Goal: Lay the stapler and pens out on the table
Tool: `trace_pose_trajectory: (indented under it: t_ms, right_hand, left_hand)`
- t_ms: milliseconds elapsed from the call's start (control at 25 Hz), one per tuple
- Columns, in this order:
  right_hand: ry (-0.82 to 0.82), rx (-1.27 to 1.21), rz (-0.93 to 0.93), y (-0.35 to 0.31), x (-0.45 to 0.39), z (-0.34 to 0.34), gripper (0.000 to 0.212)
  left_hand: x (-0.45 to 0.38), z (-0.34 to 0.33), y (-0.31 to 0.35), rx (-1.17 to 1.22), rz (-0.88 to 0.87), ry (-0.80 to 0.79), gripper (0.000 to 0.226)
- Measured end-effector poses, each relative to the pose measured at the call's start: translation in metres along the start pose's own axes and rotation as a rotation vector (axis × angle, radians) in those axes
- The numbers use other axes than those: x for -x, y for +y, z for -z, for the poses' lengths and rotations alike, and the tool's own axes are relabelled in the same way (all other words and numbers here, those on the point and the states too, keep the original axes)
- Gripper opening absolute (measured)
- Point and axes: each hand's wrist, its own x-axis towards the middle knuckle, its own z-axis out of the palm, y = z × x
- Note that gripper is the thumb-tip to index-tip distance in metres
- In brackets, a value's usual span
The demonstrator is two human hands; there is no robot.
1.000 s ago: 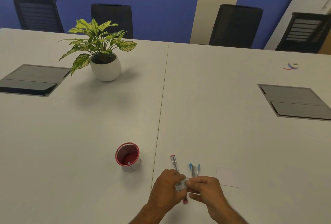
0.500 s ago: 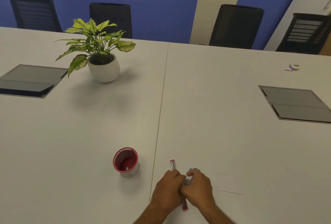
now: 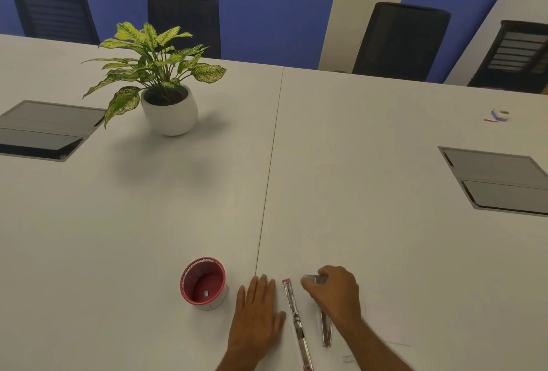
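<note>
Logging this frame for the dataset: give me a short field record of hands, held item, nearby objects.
left hand: left hand lies flat on the table, fingers straight, holds nothing
right hand: right hand curled round a small clear item; what it is cannot be told
between hands: red-tipped pen lying on the table
under right hand: pens, partly hidden by the wrist
left of left hand: red cup, upright, apart from the hand
far left: potted plant
</note>
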Motion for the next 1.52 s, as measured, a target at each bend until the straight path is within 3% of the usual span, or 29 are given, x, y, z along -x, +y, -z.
trace_pose_trajectory:
  t_ms: [160, 920, 1000, 1120, 1240, 1360, 1520]
  right_hand:
    - [0.002, 0.044, -0.048, -0.008, -0.018, -0.006, 0.039]
    - [-0.031, 0.157, 0.037, 0.007, -0.062, -0.044, 0.061]
    - [0.036, 0.158, 0.077, 0.009, -0.060, -0.042, 0.056]
    - [0.120, -0.015, 0.248, 0.011, -0.042, -0.040, 0.032]
    - [0.070, -0.115, 0.318, 0.020, -0.014, -0.038, 0.026]
    - [-0.017, -0.111, 0.273, 0.035, 0.020, -0.042, 0.035]
    - [-0.137, 0.003, 0.079, 0.039, 0.054, -0.050, 0.037]
  left_hand:
    - [-0.004, -0.020, -0.005, -0.005, 0.033, 0.017, 0.073]
    - [-0.013, -0.030, -0.007, -0.015, 0.017, 0.097, 0.074]
    - [-0.012, -0.030, -0.007, -0.016, 0.018, 0.094, 0.074]
    - [-0.011, -0.031, -0.007, -0.017, 0.015, 0.084, 0.073]
    - [-0.010, -0.031, -0.007, -0.023, 0.011, 0.087, 0.073]
    - [-0.009, -0.031, -0.008, -0.029, 0.002, 0.062, 0.073]
    - [-0.009, -0.028, -0.013, -0.064, 0.014, 0.013, 0.070]
